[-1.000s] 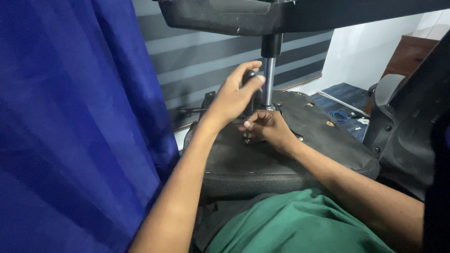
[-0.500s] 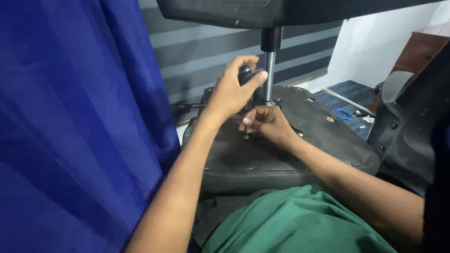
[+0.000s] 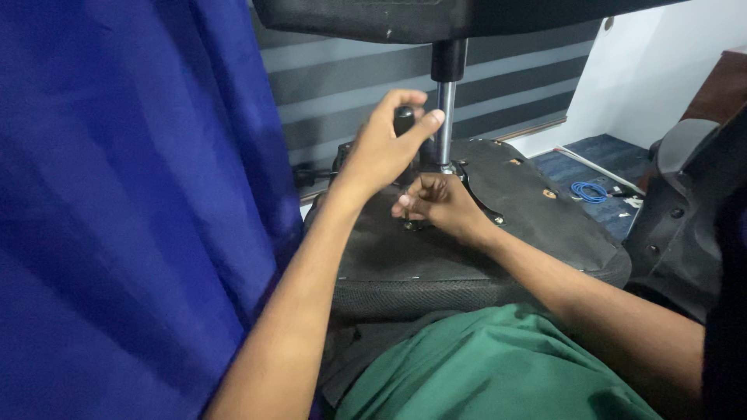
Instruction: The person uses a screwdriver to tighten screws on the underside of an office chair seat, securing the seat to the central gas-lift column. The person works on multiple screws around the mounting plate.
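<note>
Since the earlier frames, the left hand [image 3: 385,148] has shifted only slightly on the tool, its thumb now lying out toward the metal column [image 3: 445,120], while the right hand [image 3: 437,206] has stayed low at the same spot on the seat underside. Nearest the camera is a green garment [image 3: 482,365] across the lap, with both bare forearms reaching forward over it. Beyond it lies an upturned office chair seat [image 3: 467,249], black, its mesh-covered edge facing the viewer and its flat underside turned up. The right hand rests on that underside just beside the column base, fingers curled and pinched together over a small fitting; what it grips, if anything, cannot be made out. The left hand is closed around a dark tool handle [image 3: 404,120] held upright directly above the right hand, just beside the column. That column rises to a black chair base [image 3: 420,17] at the top of the view. A blue curtain [image 3: 124,202] fills the left side. Further right, a coil of blue wire [image 3: 589,191] lies on the floor, and a dark chair back [image 3: 689,218] stands at the right edge.
</note>
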